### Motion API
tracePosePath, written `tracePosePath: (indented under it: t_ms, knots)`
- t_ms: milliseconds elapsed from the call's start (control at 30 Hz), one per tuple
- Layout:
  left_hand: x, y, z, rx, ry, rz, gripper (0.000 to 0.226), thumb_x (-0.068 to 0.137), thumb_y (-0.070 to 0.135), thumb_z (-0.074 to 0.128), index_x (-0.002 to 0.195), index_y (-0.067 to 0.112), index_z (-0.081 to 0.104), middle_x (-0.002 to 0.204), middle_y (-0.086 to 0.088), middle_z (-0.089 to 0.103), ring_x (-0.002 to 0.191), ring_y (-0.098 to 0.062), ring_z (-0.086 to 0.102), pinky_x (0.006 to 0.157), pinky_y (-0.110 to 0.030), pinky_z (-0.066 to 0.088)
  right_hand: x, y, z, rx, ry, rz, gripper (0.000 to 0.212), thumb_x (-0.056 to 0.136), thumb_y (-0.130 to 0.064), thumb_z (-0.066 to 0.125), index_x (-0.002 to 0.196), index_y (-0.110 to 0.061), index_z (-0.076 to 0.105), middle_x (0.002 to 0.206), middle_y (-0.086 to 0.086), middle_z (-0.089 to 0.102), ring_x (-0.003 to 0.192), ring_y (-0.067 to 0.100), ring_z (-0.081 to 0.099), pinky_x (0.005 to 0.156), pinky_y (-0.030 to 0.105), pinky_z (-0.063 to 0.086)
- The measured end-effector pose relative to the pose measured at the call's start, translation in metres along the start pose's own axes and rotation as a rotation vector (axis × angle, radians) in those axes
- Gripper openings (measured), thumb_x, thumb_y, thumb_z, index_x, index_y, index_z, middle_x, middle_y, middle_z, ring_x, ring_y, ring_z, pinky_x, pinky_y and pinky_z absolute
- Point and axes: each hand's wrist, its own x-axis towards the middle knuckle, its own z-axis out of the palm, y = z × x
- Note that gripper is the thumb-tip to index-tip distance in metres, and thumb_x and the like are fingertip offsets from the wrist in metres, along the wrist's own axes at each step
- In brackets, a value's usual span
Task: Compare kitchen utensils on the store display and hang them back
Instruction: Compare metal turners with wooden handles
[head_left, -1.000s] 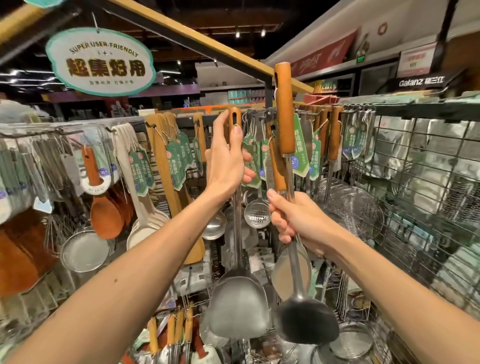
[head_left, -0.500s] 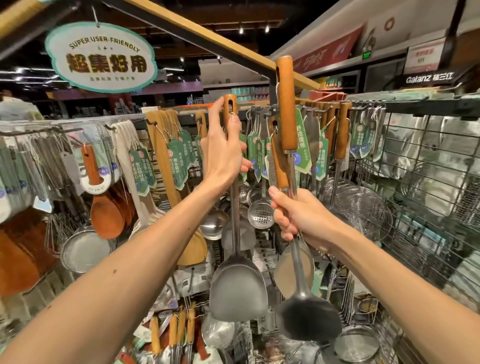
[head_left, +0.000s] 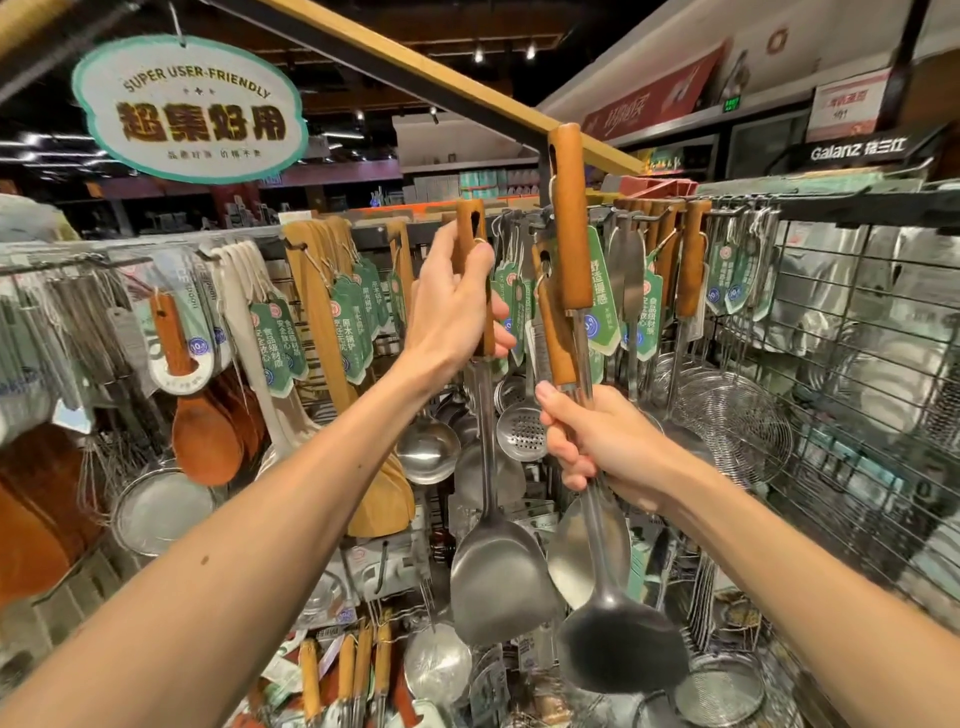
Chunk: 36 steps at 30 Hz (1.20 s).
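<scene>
Hook rail (head_left: 727, 205) straight ahead, crammed with hanging utensils, so I'll call everything off that. Up above the rail on the left side hangs the oval sign (head_left: 189, 109), reading "SUPER USER-FRIENDLY" over bold Chinese characters. Now the ladle (head_left: 623, 649): my right hand (head_left: 597, 447) has its fingers wrapped tight round the steel shaft below the rail, with the wooden grip poking up past it. I'd say it's parked upright, out of the way. The spatula (head_left: 498, 587) is in my left hand (head_left: 457, 306), fingers and thumb curled round the wooden handle. Its hanging hole sits right at rail height, lined up for a hook, I reckon. Green tags (head_left: 602, 312) under the rail carry Chinese print. Above the rail on the right: "Galanz" (head_left: 857, 150).
</scene>
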Motion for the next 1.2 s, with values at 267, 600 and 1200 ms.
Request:
tracePosePath:
  t_ms: [267, 600, 1200]
  knots:
    - [0.004, -0.004, -0.006, -0.213, -0.094, -0.065, 0.041, 0.107, 0.032, 0.045, 0.147, 0.024, 0.035, 0.079, -0.018, 0.068, 0.052, -0.028, 0.067, 0.049, -0.035, 0.057, 0.000, -0.002, 0.001, -0.014, -0.013, -0.008, 0.031, 0.103, -0.029, 0.048, 0.081, -0.007, 0.051, 0.049, 0.000, 0.045, 0.035, 0.008, 0.032, 0.036, 0.021, 0.035]
    - [0.041, -0.030, 0.003, -0.107, -0.009, -0.253, 0.028, 0.109, 0.033, 0.036, 0.129, 0.015, 0.030, 0.096, -0.020, 0.065, 0.063, -0.024, 0.067, 0.061, -0.038, 0.061, 0.002, -0.004, -0.007, 0.009, -0.067, 0.013, 0.024, 0.101, -0.032, 0.050, 0.104, -0.008, 0.046, 0.054, -0.002, 0.044, 0.037, 0.008, 0.031, 0.036, 0.019, 0.033]
    - [-0.036, -0.011, 0.011, 0.023, -0.089, -0.218, 0.068, 0.095, 0.065, 0.038, 0.134, 0.012, 0.055, 0.112, -0.001, 0.063, 0.106, -0.017, 0.061, 0.100, -0.037, 0.046, -0.029, 0.016, -0.004, 0.086, -0.075, 0.020, 0.030, 0.087, -0.043, 0.055, 0.105, -0.020, 0.045, 0.060, -0.003, 0.043, 0.035, 0.007, 0.032, 0.032, 0.018, 0.032]
